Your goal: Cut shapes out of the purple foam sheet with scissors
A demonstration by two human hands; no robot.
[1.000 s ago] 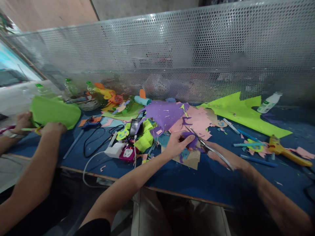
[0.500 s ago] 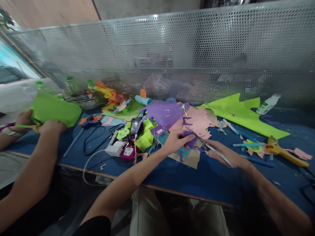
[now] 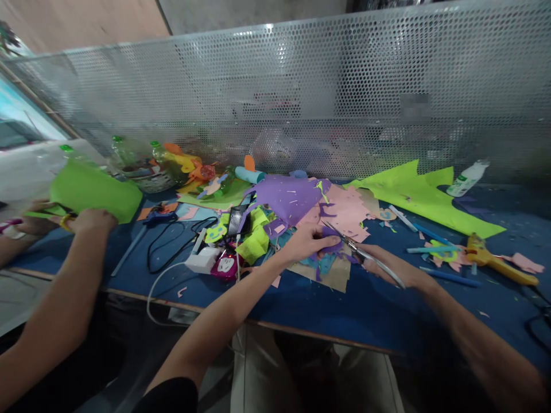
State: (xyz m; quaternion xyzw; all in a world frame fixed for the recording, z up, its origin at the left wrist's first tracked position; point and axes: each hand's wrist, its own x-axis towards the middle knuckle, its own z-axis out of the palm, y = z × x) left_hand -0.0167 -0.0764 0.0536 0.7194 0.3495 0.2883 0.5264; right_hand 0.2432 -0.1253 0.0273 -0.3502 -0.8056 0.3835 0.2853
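Observation:
My left hand (image 3: 305, 245) pinches a small purple foam piece (image 3: 330, 243) between thumb and fingers. A pair of metal scissors (image 3: 365, 256) is in my right hand (image 3: 383, 265), its blades parted and pointing up and left beside the purple piece. Beneath my hands lie blue and purple scraps on a tan sheet (image 3: 338, 276). Just behind them a large purple sheet (image 3: 286, 195) overlaps a pink sheet (image 3: 346, 209). The fingers of my right hand are partly hidden behind the scissor handles.
A yellow hot glue gun (image 3: 501, 264), glue sticks (image 3: 450, 277), a white bottle (image 3: 468, 178) and a lime sheet (image 3: 413, 195) lie right. Left are a white plug (image 3: 202, 260), cables and a blue glue gun (image 3: 158, 215). A co-worker's hand (image 3: 94, 221) cuts a green sheet (image 3: 97, 192). Perforated metal (image 3: 275, 86) stands behind.
My hands and the scissors have hardly moved; the purple piece is turned slightly lower. The view has shifted a little. The co-worker's hands have moved slightly at the green sheet.

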